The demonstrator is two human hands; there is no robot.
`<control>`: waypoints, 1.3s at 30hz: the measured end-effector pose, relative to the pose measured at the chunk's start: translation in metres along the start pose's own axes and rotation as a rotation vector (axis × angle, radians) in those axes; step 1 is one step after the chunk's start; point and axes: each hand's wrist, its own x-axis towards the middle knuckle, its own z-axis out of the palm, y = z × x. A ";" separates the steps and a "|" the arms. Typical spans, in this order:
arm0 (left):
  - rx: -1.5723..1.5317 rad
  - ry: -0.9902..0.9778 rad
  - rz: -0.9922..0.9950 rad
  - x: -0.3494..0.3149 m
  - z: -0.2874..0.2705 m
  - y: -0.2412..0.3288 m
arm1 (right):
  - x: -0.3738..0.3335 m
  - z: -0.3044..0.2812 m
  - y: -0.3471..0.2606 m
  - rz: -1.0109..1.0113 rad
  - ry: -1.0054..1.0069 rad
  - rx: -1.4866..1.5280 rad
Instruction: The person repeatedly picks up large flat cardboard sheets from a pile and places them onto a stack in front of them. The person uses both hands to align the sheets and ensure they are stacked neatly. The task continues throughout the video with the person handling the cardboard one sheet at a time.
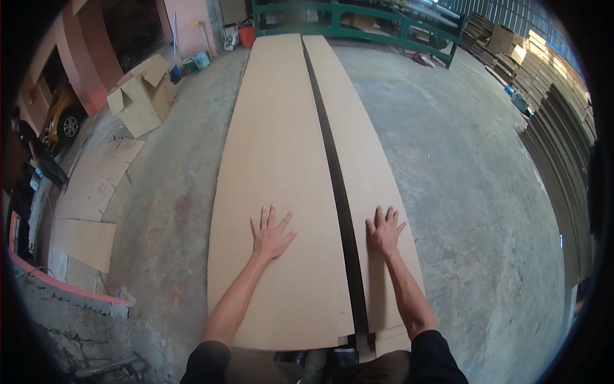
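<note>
A long, wide cardboard sheet (pixel 275 141) stretches away from me, with a narrower cardboard strip (pixel 355 128) along its right side. Between the two runs a dark gap (pixel 332 160) that widens toward me. My left hand (pixel 271 238) lies flat on the wide sheet, fingers spread. On the narrow strip rests my right hand (pixel 385 232), palm down, its fingers stretched out and slightly apart. Neither hand grips anything. At the near end, the lower edge of the sheet comes close to my body, and a small dark notch shows near its right corner.
An open cardboard box (pixel 142 96) and flat cardboard pieces (pixel 96 179) lie at left. A person (pixel 39 150) stands by a yellow vehicle (pixel 62 118). Across the back is a green metal frame (pixel 358 22). Stacked cardboard sheets (pixel 556 141) line the right. Concrete floor (pixel 473 166) surrounds me.
</note>
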 end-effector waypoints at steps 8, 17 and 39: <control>-0.051 0.045 -0.019 -0.003 0.002 -0.003 | -0.061 -0.005 -0.034 -0.147 -0.096 0.046; -0.104 0.093 -0.011 -0.005 0.005 -0.005 | -0.052 0.011 -0.018 -0.145 -0.062 0.049; -0.119 0.169 0.004 -0.005 0.009 -0.006 | -0.051 0.011 -0.012 -0.157 -0.034 0.076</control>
